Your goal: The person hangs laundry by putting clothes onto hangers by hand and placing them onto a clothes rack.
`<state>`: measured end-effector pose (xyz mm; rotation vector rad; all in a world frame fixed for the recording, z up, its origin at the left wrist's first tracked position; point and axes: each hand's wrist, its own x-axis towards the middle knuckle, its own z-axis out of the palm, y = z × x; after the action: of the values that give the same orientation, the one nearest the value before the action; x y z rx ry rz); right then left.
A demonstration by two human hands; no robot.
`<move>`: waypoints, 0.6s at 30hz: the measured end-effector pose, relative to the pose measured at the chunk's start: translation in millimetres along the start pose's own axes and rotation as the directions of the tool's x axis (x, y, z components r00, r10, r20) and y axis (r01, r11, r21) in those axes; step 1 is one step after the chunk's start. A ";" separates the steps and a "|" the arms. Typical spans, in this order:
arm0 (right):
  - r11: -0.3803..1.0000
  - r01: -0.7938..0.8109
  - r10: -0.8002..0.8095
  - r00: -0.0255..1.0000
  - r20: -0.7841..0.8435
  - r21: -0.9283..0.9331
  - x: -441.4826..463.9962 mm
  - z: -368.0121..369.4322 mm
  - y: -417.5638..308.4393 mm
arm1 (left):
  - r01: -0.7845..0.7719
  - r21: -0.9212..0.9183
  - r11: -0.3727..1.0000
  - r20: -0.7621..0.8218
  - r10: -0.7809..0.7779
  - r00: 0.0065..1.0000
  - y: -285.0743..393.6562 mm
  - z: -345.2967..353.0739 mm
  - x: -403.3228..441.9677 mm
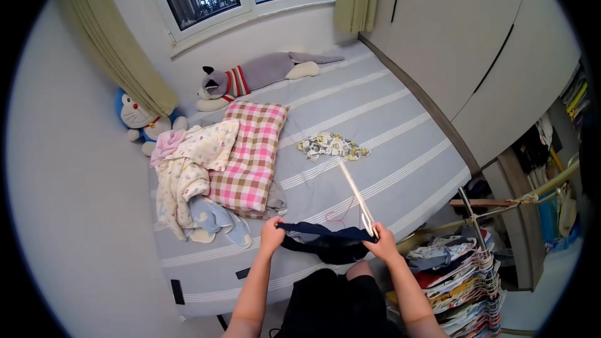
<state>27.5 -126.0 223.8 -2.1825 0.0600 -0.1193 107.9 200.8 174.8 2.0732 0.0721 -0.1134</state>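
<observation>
Stretched between my two hands is a dark navy garment (325,233), its upper edge pulled wide like a waistband and the rest hanging down over the bed's near edge. My left hand (272,238) is closed on its left end. At the right end, my right hand (383,245) grips the same edge. A long pale pole (355,191) lies on the bed with its near end beside my right hand; whether my fingers touch it I cannot tell. A thin pink hanger (339,219) lies just beyond the garment. Farther off rests a crumpled yellow-and-grey patterned cloth (332,146).
The striped bed (375,112) holds a checked pillow (253,150), rumpled floral clothing (188,169), a blue-and-white cloth (219,222), a long grey plush toy (266,72) and a blue plush toy (147,119). Two small black objects lie near its edge. Right, many clothes on hangers (466,288) crowd a rack.
</observation>
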 end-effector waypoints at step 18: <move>0.990 0.081 -0.067 0.990 -0.121 0.112 -90.7 -15.8 -39.7 | -0.167 0.284 0.944 -0.404 0.276 0.872 125.3 6.2 13.5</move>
<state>-64.4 -108.0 259.5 -2.0601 0.0373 -0.2858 133.4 134.9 279.3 2.2986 0.0971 0.5190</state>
